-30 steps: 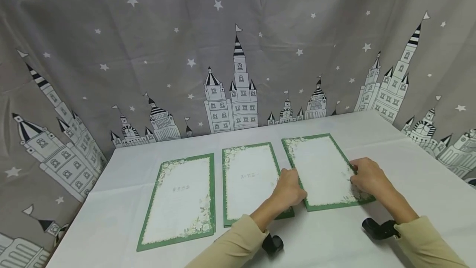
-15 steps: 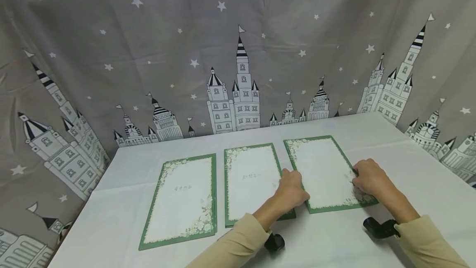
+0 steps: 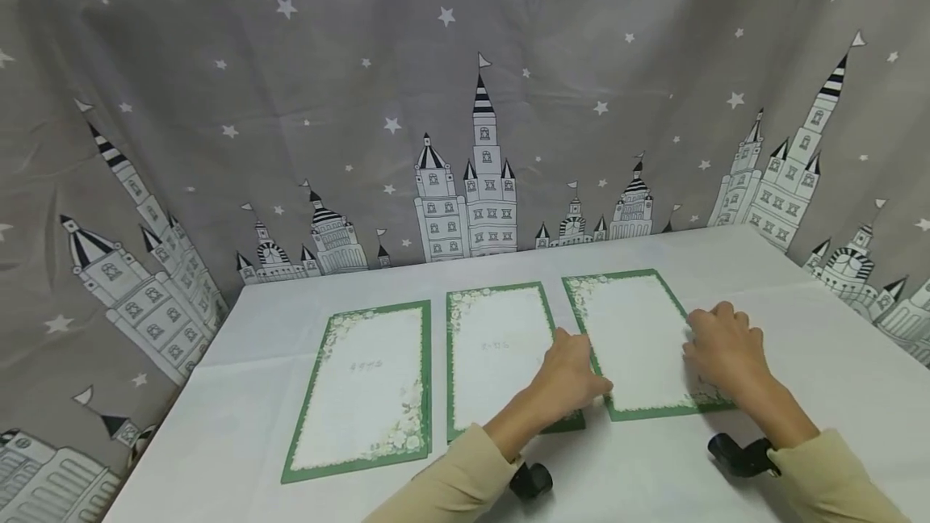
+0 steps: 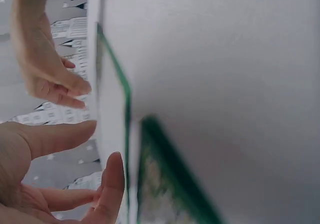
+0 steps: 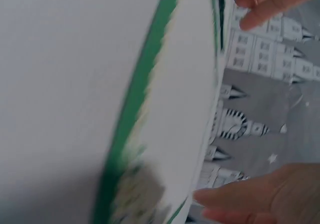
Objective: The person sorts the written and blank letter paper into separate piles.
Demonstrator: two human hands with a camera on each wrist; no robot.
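Three green-bordered sheets with pale flower corners lie in a row on the white table. My left hand is over the gap between the middle sheet and the right sheet, thumb and fingers spread apart with nothing between them, as the left wrist view shows. Over the right sheet's right edge hovers my right hand, its fingers loosely bent and holding nothing. Faint handwriting marks the middle sheet and the left sheet; none shows on the right one.
The white-covered table runs back to a grey curtain printed with castles and stars. Black wrist devices hang below both sleeves, one under the left wrist and another under the right.
My right hand has let go of the right sheet's edge and lifted slightly. My left fingers have loosened at its left edge. The whole head view has shifted a little; the sheets keep their row.
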